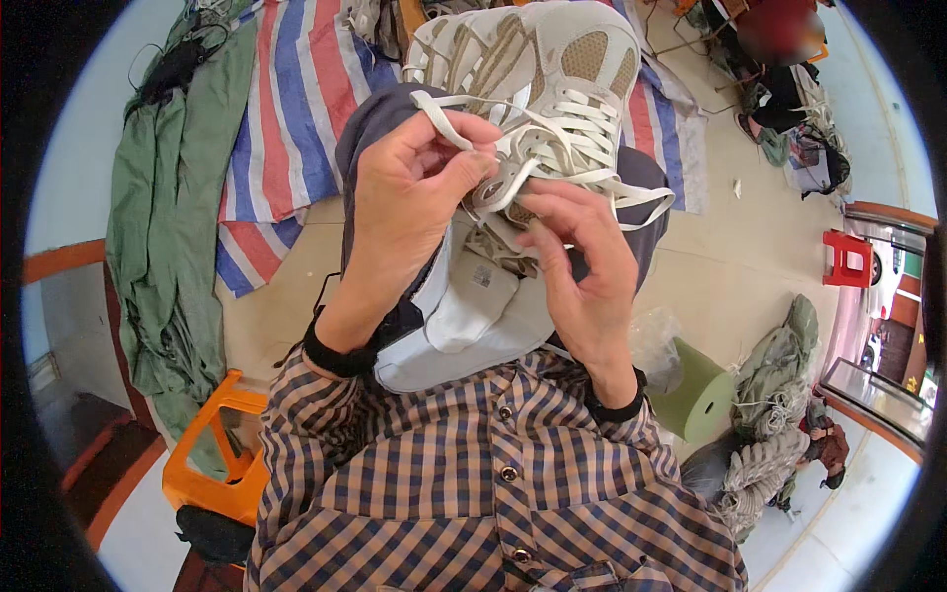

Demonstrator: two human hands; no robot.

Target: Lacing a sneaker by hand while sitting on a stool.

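A cream shoelace (444, 120) runs through my left hand (409, 192), whose thumb and forefinger pinch it beside the shoe's eyelets. My right hand (590, 259) is closed, thumb and fingertips gripping the eyelet edge of the white sneaker (464, 296) on my lap. Loose lace loops lie between the hands and over the tan-and-white sneaker (592, 69) just beyond. That one has its toe pointing away and its laces crossed over the front. Behind the fingers, part of the lap sneaker's opening is hidden.
More sneakers (464, 49) lie at the far side, near a striped sheet (296, 109). An orange stool (202, 474) stands at my left, with green cloth (158, 266) behind it. On the right are a green roll (698, 395), bundled shoes (760, 474) and a red stool (845, 259).
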